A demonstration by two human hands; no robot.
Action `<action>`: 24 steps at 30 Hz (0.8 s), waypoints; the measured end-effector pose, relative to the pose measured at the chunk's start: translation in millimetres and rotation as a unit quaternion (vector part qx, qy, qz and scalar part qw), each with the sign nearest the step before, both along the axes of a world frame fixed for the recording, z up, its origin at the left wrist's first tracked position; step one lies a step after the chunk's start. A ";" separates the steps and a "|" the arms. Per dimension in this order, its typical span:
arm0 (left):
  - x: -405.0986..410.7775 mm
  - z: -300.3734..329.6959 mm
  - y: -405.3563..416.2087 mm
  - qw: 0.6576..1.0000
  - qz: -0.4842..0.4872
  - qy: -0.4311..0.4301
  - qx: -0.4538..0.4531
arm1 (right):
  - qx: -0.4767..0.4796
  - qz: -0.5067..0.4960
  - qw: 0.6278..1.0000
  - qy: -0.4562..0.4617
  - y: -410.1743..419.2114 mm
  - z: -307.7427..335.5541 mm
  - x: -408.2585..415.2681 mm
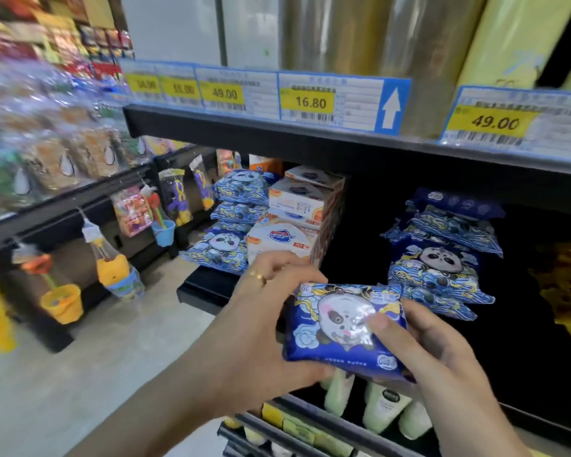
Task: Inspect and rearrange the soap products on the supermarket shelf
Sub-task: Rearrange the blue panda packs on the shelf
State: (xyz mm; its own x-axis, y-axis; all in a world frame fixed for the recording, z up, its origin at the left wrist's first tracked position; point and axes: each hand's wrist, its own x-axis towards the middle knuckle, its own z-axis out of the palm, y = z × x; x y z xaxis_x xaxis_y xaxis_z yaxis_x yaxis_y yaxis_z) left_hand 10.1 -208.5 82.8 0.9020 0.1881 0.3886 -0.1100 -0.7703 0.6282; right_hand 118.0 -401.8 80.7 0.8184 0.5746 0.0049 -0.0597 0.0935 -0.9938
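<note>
At lower centre, both forearms reach forward, the left hand [261,311] and right hand [432,344] curled in a firm grip round a blue panda soap pack [340,328].

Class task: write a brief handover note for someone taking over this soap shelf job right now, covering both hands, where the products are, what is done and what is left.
Left hand and right hand both grip one blue panda soap pack, held in front of the shelf.
Same packs lie stacked at the right and at the left; boxed soaps stand stacked beside the left stack.
Done: one pack is off the shelf and in hand.
Left: check it, then place it on a matching stack.
</note>
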 end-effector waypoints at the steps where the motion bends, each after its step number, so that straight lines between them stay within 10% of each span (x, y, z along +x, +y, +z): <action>1: -5.6 0.6 6.8 0.999 0.007 -0.008 0.030 | -0.001 0.009 1.000 0.002 7.0 0.8 -3.7; 7: -30.3 -7.1 64.2 0.998 0.049 -0.012 0.034 | -0.071 -0.111 0.984 -0.120 45.0 -28.0 7.5; 15: -25.0 -16.2 177.9 0.997 0.070 -0.005 -0.024 | -0.303 -0.201 0.844 -0.395 96.3 -65.5 31.7; 24: 3.8 -15.6 263.3 0.996 0.003 0.044 -0.081 | -0.395 -0.268 0.774 -0.417 112.8 -81.1 27.7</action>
